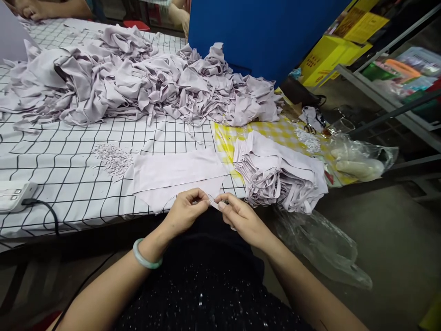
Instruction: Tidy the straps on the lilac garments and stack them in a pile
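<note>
My left hand (186,209) is closed in a pinch just off the table's front edge, thumb against forefinger, on a narrow pale lilac strap (214,204). From the other side my right hand (243,218) pinches the same strap, and the fingertips of both hands almost meet. A small piece at the left fingertips is too tiny to make out. Behind the hands, a flat pale lilac fabric piece (179,168) lies at the table edge, with a thin cord by its near side. Left of it is a heap of tiny pale lilac pieces (113,160).
A neat stack of lilac fabric pieces with straps (282,170) sits right, a large loose fabric pile (138,82) behind. A white power bank (15,195) with a black cable lies left. A blue panel (262,37) stands at the back. Another person's hand (32,10) rests far left.
</note>
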Demonstrator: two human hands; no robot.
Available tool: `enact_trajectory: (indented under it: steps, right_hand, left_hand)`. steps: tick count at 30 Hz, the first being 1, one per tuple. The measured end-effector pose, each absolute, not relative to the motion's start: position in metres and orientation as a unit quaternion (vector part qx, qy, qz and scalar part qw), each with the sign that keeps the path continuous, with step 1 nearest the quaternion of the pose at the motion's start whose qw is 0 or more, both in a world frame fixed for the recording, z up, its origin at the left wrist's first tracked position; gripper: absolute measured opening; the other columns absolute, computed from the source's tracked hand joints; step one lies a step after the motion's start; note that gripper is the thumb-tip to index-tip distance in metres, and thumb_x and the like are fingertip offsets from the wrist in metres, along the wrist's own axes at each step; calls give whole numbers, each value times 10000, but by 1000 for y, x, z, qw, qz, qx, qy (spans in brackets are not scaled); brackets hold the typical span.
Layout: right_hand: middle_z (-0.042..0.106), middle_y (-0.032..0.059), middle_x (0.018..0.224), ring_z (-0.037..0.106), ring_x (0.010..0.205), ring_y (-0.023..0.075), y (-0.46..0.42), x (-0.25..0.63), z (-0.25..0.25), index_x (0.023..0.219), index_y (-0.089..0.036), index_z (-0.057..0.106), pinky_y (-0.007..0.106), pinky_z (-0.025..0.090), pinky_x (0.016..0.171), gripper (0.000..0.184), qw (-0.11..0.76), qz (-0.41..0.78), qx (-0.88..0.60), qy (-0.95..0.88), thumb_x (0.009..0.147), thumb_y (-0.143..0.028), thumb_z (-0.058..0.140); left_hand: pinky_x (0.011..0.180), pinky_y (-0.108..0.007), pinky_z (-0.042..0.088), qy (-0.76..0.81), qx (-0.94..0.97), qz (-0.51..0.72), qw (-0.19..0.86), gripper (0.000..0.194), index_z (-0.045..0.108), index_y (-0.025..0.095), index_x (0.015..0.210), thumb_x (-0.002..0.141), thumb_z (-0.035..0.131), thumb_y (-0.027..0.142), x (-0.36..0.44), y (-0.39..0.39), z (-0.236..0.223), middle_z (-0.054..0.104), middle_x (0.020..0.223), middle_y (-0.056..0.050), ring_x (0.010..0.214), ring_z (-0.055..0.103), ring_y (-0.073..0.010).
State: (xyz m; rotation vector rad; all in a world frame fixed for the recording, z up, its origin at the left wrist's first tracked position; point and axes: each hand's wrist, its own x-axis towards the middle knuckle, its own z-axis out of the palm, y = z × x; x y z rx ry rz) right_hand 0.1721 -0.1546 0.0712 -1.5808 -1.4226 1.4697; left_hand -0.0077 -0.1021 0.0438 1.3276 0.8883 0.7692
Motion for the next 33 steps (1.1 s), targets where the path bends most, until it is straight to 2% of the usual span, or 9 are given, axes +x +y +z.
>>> enact_trajectory:
  steps: [3,5,8,10,12,14,17,23,33]
  right_hand:
    - [404,-76,594,368,531,92,-151,172,66,932,-214,623,215,309,500,281,301,532,-590,-527,927,-491,577]
    - [497,-51,628,451,552,93,-141,169,63,846,-197,632,212,369,509,280,333,529,-599,-501,882,-474,634]
    - [615,-13,653,526,508,99,-116,164,57,802,-181,641,202,399,427,307,384,574,-609,-392,781,-477,719]
    - [652,5,639,548,481,96,-100,159,52,748,-167,643,191,423,398,295,402,604,-607,-324,725,-437,760]
    - [655,7,596,560,461,91,-89,154,47,699,-156,643,183,455,397,252,404,622,-608,-283,702,-373,772]
    - [649,4,566,563,443,87,-84,149,44,681,-152,642,177,467,390,207,400,629,-613,-261,710,-322,757]
    - [648,1,553,564,428,88,-80,143,42,692,-154,630,174,469,375,152,397,630,-623,-239,737,-267,720]
    - [640,-11,529,540,391,85,-68,134,39,705,-173,592,167,433,345,117,426,618,-627,-207,752,-245,671]
    - [633,-23,501,550,378,89,-56,133,33,726,-174,591,166,446,346,77,447,614,-624,-181,737,-219,652]
  left_hand:
    - [602,-249,441,374,639,326,587,136,583,173,747,859,580,250,-8,-99,40,589,693,8,629,515,-111]
    - [648,-284,469,376,714,341,482,99,599,177,798,878,558,217,-9,-88,33,607,743,-14,682,541,-138]
    - [790,-384,516,375,810,348,285,90,611,175,924,858,553,153,-10,-59,20,632,924,-84,866,582,-216]
    - [834,-433,526,373,851,304,208,165,610,171,944,806,559,96,-10,-39,10,620,987,-111,918,576,-254]
    - [822,-441,537,375,876,249,174,178,610,173,895,777,547,56,-8,-26,3,617,961,-111,883,575,-260]
    - [809,-433,545,379,883,224,162,170,607,176,845,788,523,39,-6,-20,-2,621,929,-109,851,580,-255]
    - [790,-404,553,383,870,254,180,171,603,175,796,809,504,35,-5,-17,-4,640,902,-107,837,599,-242]
    - [746,-306,541,391,812,309,303,162,625,169,786,833,531,46,-14,-11,7,678,891,-59,797,641,-170]
    - [753,-329,488,403,803,282,336,163,571,174,716,805,539,41,-12,-9,13,657,839,-53,795,601,-182]
